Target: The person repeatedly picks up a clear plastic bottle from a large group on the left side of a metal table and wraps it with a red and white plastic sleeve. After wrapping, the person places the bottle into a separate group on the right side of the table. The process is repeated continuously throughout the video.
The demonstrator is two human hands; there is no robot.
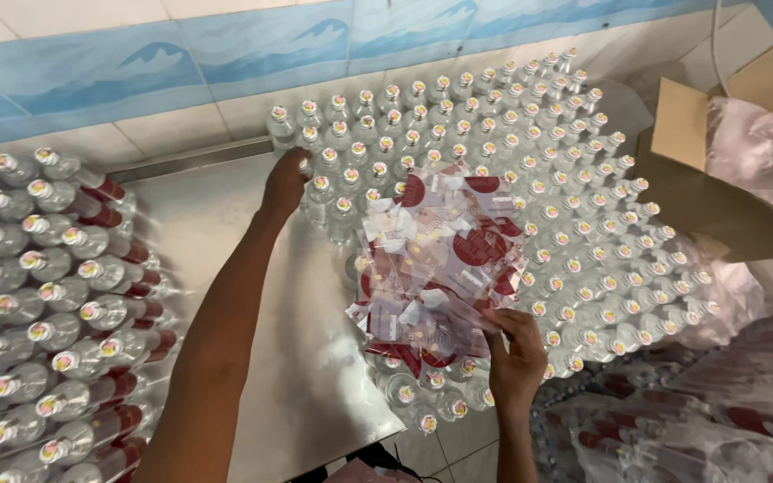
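Right hand [513, 351] pinches a red-and-clear label stack [445, 259]; left hand [284, 182] grips a clear bottle [304, 167] by its neck.

1. The table [225, 224] showed a bare metal top, smooth, with a dull brushed sheen.
2. The upright bottles [512, 170] on its right were clear, glossy plastic.
3. The lying bottles [55, 304] on the left looked alike, with shiny red labels.
4. The label sleeves [440, 259] near the right hand [516, 353] were thin glossy film, clear with red print.
5. The far-right box [691, 161] was matt brown cardboard holding crinkled clear plastic.
6. The far wall [136, 80] was glazed tile.
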